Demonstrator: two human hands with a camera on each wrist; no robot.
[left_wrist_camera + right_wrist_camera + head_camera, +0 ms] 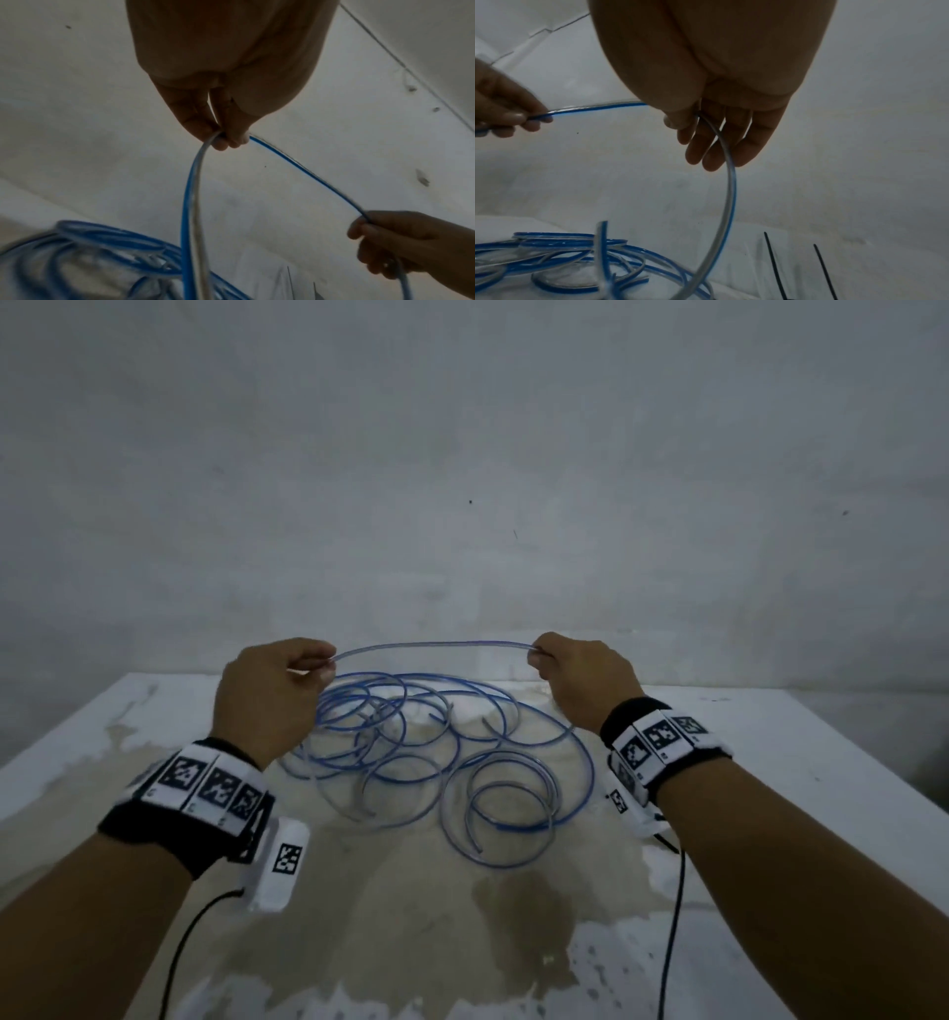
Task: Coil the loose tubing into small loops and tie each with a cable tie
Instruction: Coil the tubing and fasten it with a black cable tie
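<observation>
At the left, a raised stretch of clear, blue-striped tubing (431, 647) is pinched between the thumb and curled fingers (218, 140) of the left hand (267, 690), above the white, stained surface (770, 762). The rest of the tubing is left in a loose tangle of loops on the surface between and below the two hands. At the right, the other end of the raised stretch is gripped near the thumb of the right hand (580, 680), its remaining fingers (721, 142) extended with the tubing running across them, and what appear to be two black cable ties (772, 261) are seen on the surface beside the tangle.
</observation>
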